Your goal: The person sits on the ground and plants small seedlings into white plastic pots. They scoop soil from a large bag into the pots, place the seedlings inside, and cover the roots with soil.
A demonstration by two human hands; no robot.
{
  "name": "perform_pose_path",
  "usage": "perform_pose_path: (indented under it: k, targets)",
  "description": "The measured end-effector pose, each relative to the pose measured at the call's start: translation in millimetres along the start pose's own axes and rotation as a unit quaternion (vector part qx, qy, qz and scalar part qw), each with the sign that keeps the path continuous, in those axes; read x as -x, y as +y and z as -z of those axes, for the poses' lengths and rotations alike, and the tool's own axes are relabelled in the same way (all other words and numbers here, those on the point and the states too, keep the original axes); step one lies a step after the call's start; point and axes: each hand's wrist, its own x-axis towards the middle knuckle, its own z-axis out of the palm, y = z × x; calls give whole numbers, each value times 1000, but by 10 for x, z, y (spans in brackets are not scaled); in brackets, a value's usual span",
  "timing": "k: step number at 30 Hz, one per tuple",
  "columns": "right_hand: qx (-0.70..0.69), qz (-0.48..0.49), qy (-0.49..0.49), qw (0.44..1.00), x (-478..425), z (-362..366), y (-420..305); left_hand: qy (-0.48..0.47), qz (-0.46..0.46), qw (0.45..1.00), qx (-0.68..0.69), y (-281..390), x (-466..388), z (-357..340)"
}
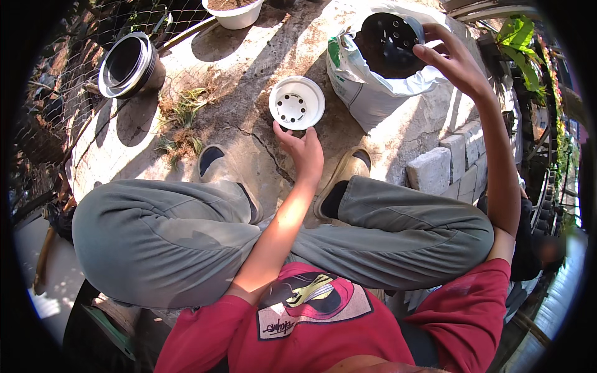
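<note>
My left hand grips the lower rim of a white plastic plant pot, held over the ground between my feet; several drainage holes show in its base. At the upper right, my right hand holds the edge of a black plastic pot with holes, tilted in the mouth of a white woven sack. Dark material shows inside the sack, partly hidden by the pot. Small uprooted plants with pale green leaves lie on the concrete, left of the white pot.
Stacked pots stand at the left by a wire mesh fence. A white pot of brown soil is at the top. Grey blocks line the right, with a leafy plant beyond. A person in dark clothing is partly visible at the right.
</note>
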Motion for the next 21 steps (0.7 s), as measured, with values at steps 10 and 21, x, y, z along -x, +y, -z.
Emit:
perform_pose_path:
  k: [10,21]
  targets:
    - [215,216,158,939,164,-737,-530,14,29,999,-2,-265,-142,42]
    - [217,-11,96,971,-37,-694,631,40,32,999,-16,-368,-134,-30]
